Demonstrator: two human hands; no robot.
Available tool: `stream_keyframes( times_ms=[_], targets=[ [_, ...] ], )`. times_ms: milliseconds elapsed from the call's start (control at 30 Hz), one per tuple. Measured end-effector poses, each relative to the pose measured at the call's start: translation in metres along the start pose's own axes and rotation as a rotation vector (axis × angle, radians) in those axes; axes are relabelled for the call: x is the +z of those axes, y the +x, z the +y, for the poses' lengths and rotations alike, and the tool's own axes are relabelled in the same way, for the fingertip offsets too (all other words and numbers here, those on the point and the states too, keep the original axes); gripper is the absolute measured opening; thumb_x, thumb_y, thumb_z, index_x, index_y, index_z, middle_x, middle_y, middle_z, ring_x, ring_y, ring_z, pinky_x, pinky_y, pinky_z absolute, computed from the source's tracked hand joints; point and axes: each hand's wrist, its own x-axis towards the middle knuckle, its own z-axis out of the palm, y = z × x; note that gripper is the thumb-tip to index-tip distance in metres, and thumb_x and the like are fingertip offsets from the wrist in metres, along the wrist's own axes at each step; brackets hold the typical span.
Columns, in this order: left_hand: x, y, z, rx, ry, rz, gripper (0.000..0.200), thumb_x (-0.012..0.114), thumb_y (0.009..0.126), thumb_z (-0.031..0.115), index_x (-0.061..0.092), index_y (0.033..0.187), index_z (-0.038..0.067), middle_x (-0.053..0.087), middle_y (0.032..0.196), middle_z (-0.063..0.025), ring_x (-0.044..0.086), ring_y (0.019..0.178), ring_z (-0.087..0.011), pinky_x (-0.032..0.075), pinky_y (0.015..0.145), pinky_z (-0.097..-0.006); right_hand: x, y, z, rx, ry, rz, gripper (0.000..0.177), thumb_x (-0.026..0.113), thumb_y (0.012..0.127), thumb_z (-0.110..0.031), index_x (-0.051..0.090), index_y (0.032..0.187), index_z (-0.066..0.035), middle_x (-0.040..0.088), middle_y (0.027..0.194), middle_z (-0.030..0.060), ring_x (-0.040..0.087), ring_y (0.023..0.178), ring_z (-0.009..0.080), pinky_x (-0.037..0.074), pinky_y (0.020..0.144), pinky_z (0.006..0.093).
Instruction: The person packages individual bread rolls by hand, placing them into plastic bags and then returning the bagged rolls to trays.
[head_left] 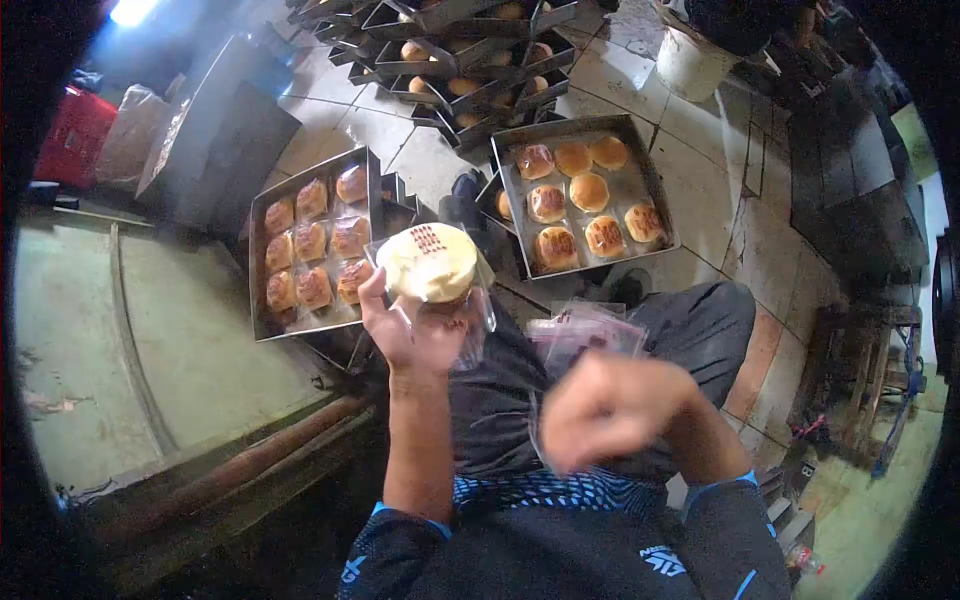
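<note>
My left hand (420,335) is raised at the centre, its fingers curled under a pale round bun (428,262). The bun is in a clear plastic bag with red printing on top, and loose plastic hangs below the hand. Over my lap, my right hand (610,410) is blurred by motion, its fingers curled in. A thin clear edge, perhaps plastic, shows beside it; what the hand holds cannot be made out. Behind it, a stack of flat clear bags with reddish print (590,328) lies on my thigh.
At left, a metal tray (262,325) holds several bagged browned buns. Another tray (655,180) on the right holds bagged and seemingly bare buns. Stacked trays (440,20) of buns stand farther back. Also visible are a white bucket (692,65), a wooden stool (865,370) and a greenish tabletop (190,350).
</note>
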Motion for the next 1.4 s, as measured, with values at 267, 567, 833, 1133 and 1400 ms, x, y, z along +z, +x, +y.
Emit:
stream_keyframes(
  times_ms=[267, 567, 833, 1133, 1400],
  targets=[
    [-0.030, -0.047, -0.075, -0.081, 0.464, -0.006, 0.075, 0.040, 0.100, 0.061, 0.037, 0.147, 0.002, 0.055, 0.136, -0.0168, 0.059, 0.118, -0.0295, 0.052, 0.095, -0.0404, 0.001, 0.029, 0.028, -0.489, -0.934, 1.214, 0.012, 0.076, 0.084, -0.009, 0.073, 0.094, -0.003, 0.067, 0.089, 0.0087, 0.065, 0.082, 0.0249, 0.053, 0.079, 0.0338],
    [-0.036, -0.036, -0.024, 1.242, 1.125, 0.030, 0.028, 0.067, 0.097, 0.027, 0.067, 0.091, 0.000, 0.070, 0.097, -0.0177, 0.069, 0.081, -0.0263, 0.056, 0.071, -0.0369, 0.000, 0.031, 0.002, -0.255, -0.564, 1.241, 0.015, 0.079, 0.083, -0.008, 0.076, 0.097, -0.003, 0.068, 0.092, 0.0079, 0.064, 0.082, 0.0190, 0.051, 0.075, 0.0281],
    [-0.110, -0.001, 0.000, 1.360, 1.548, 0.036, 0.007, 0.067, 0.090, 0.004, 0.072, 0.094, 0.000, 0.066, 0.087, -0.0117, 0.063, 0.077, -0.0231, 0.051, 0.067, -0.0334, -0.032, 0.062, 0.110, -0.160, -0.330, 1.208, 0.007, 0.075, 0.085, -0.006, 0.072, 0.090, -0.002, 0.065, 0.086, 0.0084, 0.066, 0.076, 0.0194, 0.054, 0.069, 0.0327],
    [-0.082, 0.046, -0.017, 1.381, 1.398, 0.028, 0.018, 0.072, 0.093, 0.016, 0.069, 0.087, -0.002, 0.062, 0.071, -0.0066, 0.059, 0.062, -0.0173, 0.047, 0.060, -0.0273, -0.078, 0.112, 0.112, -0.351, -0.973, 1.225, 0.022, 0.073, 0.090, -0.021, 0.068, 0.078, -0.004, 0.053, 0.070, 0.0057, 0.051, 0.065, 0.0191, 0.042, 0.056, 0.0324],
    [-0.126, -0.048, -0.017, 0.485, 1.114, 0.379, 0.011, 0.070, 0.093, 0.008, 0.071, 0.087, -0.002, 0.065, 0.075, -0.0017, 0.054, 0.062, -0.0050, 0.042, 0.056, -0.0197, 0.007, 0.070, 0.163, 0.300, -0.438, 1.487, 0.038, 0.058, 0.101, -0.019, 0.051, 0.068, 0.001, 0.048, 0.059, 0.0082, 0.043, 0.057, 0.0100, 0.037, 0.053, 0.0328]
  ],
)
